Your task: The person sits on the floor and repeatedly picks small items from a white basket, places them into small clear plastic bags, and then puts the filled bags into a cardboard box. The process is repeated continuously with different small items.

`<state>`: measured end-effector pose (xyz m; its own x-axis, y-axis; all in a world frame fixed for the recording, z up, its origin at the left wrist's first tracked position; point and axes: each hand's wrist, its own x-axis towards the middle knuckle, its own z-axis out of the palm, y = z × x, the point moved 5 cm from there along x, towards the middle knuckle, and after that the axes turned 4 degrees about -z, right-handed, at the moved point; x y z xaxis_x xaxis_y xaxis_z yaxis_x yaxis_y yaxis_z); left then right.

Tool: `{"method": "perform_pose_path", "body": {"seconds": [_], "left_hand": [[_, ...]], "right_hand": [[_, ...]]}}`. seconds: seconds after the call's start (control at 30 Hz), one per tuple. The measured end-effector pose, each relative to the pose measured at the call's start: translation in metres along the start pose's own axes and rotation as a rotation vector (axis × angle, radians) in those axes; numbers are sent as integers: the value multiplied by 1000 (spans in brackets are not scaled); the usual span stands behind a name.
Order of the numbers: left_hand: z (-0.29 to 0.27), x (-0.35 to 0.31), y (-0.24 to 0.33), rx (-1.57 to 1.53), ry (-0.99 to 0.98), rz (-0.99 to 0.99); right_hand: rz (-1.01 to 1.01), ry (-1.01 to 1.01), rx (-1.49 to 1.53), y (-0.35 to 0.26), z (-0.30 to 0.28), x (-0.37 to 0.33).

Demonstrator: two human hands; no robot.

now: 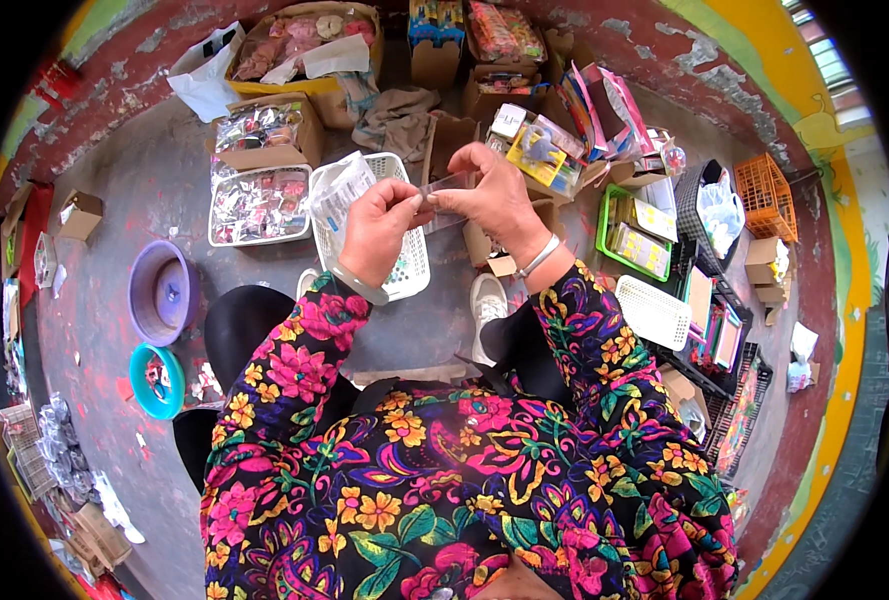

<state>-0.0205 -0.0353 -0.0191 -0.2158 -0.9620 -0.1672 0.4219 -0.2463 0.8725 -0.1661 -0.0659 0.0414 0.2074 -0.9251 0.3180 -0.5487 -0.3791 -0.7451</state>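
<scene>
While both hands' fingers pinch one clear packet (449,187) | two round bowls (164,290) beside

Small-goods packing spot, concrete floor (144,190), cardboard boxes (264,130) of packets, plastic baskets (764,195), peeling painted wall (664,40)

A purple bowl (163,292) sits beside a teal bowl (157,380); orange crate (764,196) well apart.

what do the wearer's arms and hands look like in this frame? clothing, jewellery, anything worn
Both arms wear long black sleeves with a dense floral print in pink, yellow, orange and green. The left hand is bare, with a pale bangle at the wrist. The right hand is bare too, with a thin silvery bracelet. No gloves.
</scene>
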Motion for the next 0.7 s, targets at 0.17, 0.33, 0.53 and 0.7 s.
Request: {"method": "perform_pose_path", "body": {"seconds": [0.17, 0.33, 0.53, 0.7], "left_hand": [[6, -2, 1, -30, 73, 88], [6, -6, -1, -62, 159, 54], [7, -3, 2, -229, 99, 7], [5, -3, -3, -212, 63, -28]], "right_hand": [[-335, 208, -492, -47, -2, -13], [-338, 195, -378, -45, -4, -15], [-282, 106, -190, -31, 7, -20], [-203, 50, -142, -29, 7, -18]]}}
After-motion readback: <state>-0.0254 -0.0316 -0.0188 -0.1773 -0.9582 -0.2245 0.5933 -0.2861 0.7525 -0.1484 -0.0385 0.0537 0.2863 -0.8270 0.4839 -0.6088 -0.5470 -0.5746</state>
